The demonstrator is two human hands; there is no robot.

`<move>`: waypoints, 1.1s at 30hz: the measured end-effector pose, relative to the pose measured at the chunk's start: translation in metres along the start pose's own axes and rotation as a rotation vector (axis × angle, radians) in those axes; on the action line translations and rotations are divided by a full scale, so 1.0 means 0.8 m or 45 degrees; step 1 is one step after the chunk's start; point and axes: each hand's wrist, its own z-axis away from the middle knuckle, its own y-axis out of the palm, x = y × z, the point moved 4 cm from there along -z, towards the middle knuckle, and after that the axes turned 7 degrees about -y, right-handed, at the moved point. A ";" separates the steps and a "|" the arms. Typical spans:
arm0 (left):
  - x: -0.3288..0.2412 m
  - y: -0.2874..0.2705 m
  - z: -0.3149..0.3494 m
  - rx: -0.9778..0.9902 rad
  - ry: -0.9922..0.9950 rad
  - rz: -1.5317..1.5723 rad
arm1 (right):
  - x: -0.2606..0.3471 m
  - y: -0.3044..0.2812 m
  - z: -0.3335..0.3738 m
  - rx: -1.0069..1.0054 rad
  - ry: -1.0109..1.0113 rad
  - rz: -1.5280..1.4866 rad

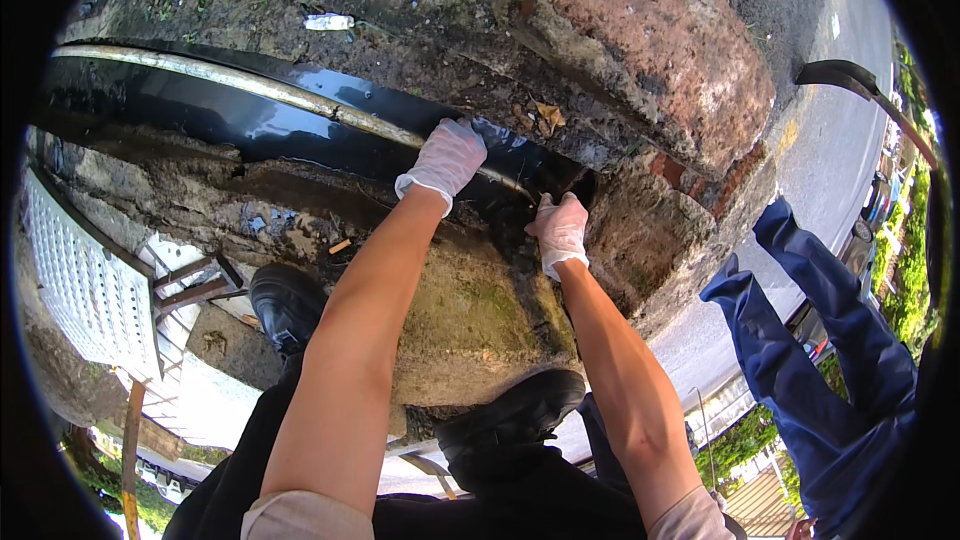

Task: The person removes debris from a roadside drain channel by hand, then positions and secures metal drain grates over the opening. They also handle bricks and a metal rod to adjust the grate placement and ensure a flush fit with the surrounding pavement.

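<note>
A long pale pole (270,90) lies slantwise over a drain channel of dark water (190,105). My left hand (447,160), in a thin whitish see-through glove, is closed around the pole. Beyond that fist the pole runs on toward the channel's right end, where its tip is lost in dark muck. Close to that end is my right hand (560,230), gloved the same way, with curled fingers beside the stone edge. What those fingers hold, if anything, is hidden.
A large reddish stone block (665,50) rests on the far bank. My black shoes (515,410) are on the near side, by a mossy slab (460,315). At left stands a white perforated panel (90,260). A person in blue trousers (820,330) and a dark-bladed tool (840,75) are at right.
</note>
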 end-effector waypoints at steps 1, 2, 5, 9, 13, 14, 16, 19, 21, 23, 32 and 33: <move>0.000 0.004 0.001 0.023 0.003 0.002 | 0.005 -0.003 0.003 -0.015 -0.012 0.041; 0.001 0.010 0.001 0.048 0.008 0.016 | 0.009 -0.006 0.005 -0.004 -0.018 0.022; 0.003 0.022 0.000 0.120 0.016 0.075 | 0.029 -0.019 0.013 0.007 -0.041 0.013; -0.003 0.005 -0.004 0.184 0.014 0.073 | 0.035 -0.026 0.017 0.025 -0.007 0.003; -0.003 -0.003 0.002 0.039 -0.013 -0.072 | 0.037 -0.027 0.017 0.048 0.077 -0.072; -0.003 -0.002 0.002 0.043 -0.006 -0.076 | 0.038 -0.026 0.016 0.050 0.097 -0.095; -0.003 0.000 0.002 0.052 0.012 -0.078 | 0.037 -0.023 0.013 0.052 0.144 -0.138; -0.007 -0.001 0.004 0.002 -0.028 -0.105 | 0.034 -0.016 0.009 0.139 0.200 -0.103; -0.005 0.005 0.003 0.048 -0.020 -0.064 | 0.040 -0.011 0.011 0.086 0.128 -0.140; -0.004 0.009 0.003 0.051 -0.023 -0.032 | 0.045 -0.008 0.014 0.034 -0.017 -0.164; 0.000 0.009 0.006 0.021 -0.053 -0.054 | 0.027 -0.009 0.013 -0.040 0.021 -0.149; 0.000 0.009 0.005 0.027 -0.042 -0.056 | 0.029 -0.011 0.015 -0.068 0.044 -0.186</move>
